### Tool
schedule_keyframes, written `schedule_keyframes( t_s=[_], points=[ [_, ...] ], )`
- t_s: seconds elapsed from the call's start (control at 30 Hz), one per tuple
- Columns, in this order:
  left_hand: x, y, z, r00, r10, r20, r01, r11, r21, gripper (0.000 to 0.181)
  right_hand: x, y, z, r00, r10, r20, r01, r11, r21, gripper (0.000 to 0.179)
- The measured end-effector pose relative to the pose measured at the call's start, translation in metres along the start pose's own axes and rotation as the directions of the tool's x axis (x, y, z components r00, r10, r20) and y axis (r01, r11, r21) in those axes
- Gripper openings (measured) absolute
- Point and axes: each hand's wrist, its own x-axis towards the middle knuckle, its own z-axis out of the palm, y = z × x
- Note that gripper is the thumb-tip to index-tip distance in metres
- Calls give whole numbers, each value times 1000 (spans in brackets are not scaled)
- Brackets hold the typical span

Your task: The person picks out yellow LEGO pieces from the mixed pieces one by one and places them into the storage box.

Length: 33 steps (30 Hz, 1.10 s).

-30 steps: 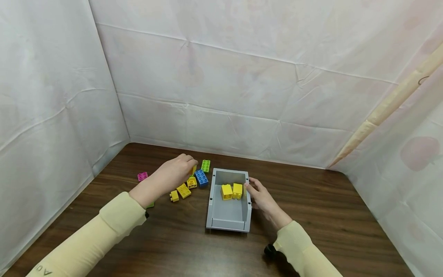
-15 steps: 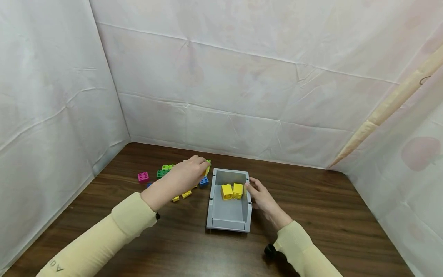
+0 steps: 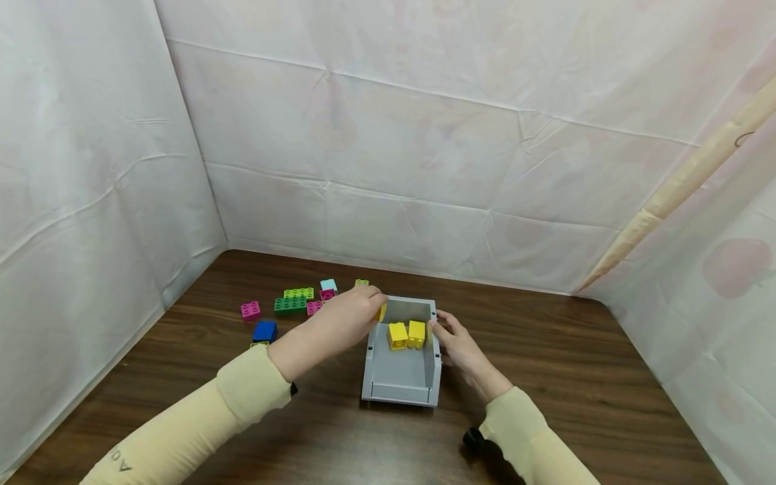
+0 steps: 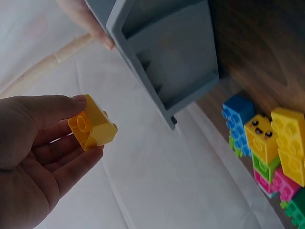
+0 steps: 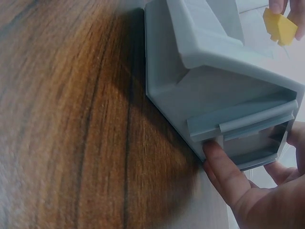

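Note:
My left hand pinches a yellow toy brick between thumb and fingertips, at the far left rim of a grey plastic bin. The brick's hollow underside shows in the left wrist view. Two yellow bricks lie side by side inside the bin, toward its back. On the bin's right side, my right hand holds the wall, thumb at the top edge and other fingers against the outside. In the right wrist view a fingertip touches the outer wall just below a ridge.
Loose bricks lie left of the bin: a pink one, a dark blue one, a green one and several more. A yellow brick with a printed face is among them. White cloth hangs behind the wooden table.
My left hand has moved right, from over the loose bricks to the bin's left rim, carrying the yellow brick. My right hand and the bin have stayed in place.

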Motion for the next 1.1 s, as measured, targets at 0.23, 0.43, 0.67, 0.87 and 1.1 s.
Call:
schedule_keyframes(
  t_s=[0.23, 0.43, 0.67, 0.87, 1.1],
  points=[
    [1, 13, 6, 999, 7, 34, -6, 1000, -18, 35, -2, 0, -1, 1000, 0, 7, 0, 1000, 6, 52],
    [6, 20, 15, 999, 30, 42, -28, 998, -54, 33, -4, -1, -2, 1000, -2, 13, 2, 1000, -9, 54],
    [11, 28, 26, 996, 22, 81, -15, 996, -84, 36, -4, -2, -1, 1000, 7, 9, -7, 1000, 0, 52],
    [14, 36, 35, 992, 24, 126, -13, 996, -83, 36, -4, -2, -3, 1000, -9, 25, 9, 1000, 5, 53],
    [18, 44, 45, 986, 68, 154, -55, 995, -86, 37, -3, -1, -4, 999, -20, 31, 20, 1000, 6, 54]
  ],
)
